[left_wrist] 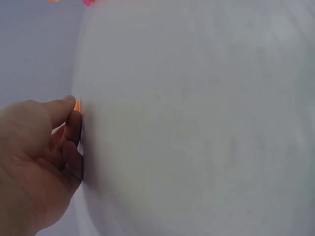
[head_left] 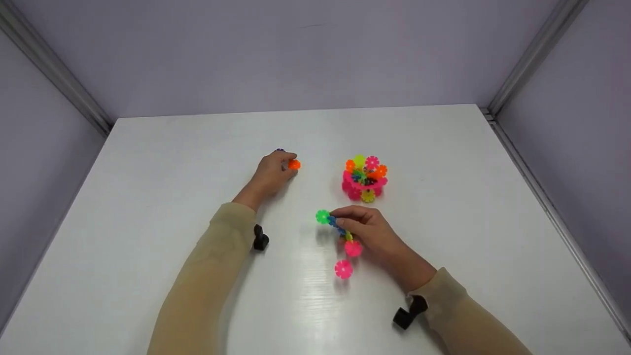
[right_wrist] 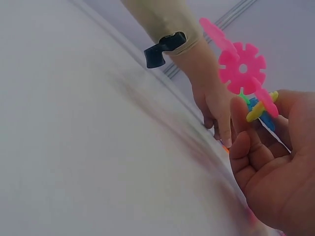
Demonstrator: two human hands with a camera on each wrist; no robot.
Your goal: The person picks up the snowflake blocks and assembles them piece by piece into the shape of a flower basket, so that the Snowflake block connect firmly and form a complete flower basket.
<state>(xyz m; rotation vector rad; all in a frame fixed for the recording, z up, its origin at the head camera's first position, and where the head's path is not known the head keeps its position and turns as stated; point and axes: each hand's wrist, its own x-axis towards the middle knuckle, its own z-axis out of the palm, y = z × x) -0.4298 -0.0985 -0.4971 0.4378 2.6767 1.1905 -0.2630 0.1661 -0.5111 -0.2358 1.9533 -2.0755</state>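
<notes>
Toward the back of the table, my left hand (head_left: pixel 272 172) pinches an orange snowflake disc (head_left: pixel 294 164) between thumb and fingertips. The left wrist view shows only a sliver of that orange disc (left_wrist: pixel 77 105), low by the tabletop. My right hand (head_left: pixel 372 229) grips a chain of snowflake discs in the middle. A green disc (head_left: pixel 323 217) forms its far end, followed by blue and yellow ones mostly covered by fingers. Pink discs (right_wrist: pixel 242 68) make up its near end, joined at angles in the right wrist view. The chain is held above the table.
A round assembly of snowflake discs (head_left: pixel 365 185), pink around the sides with orange and yellow on top, stands right of the left hand. A dark disc (head_left: pixel 280 149) peeks out behind the left fingers. Pale walls (head_left: pixel 305 59) border the white table (head_left: pixel 148 207).
</notes>
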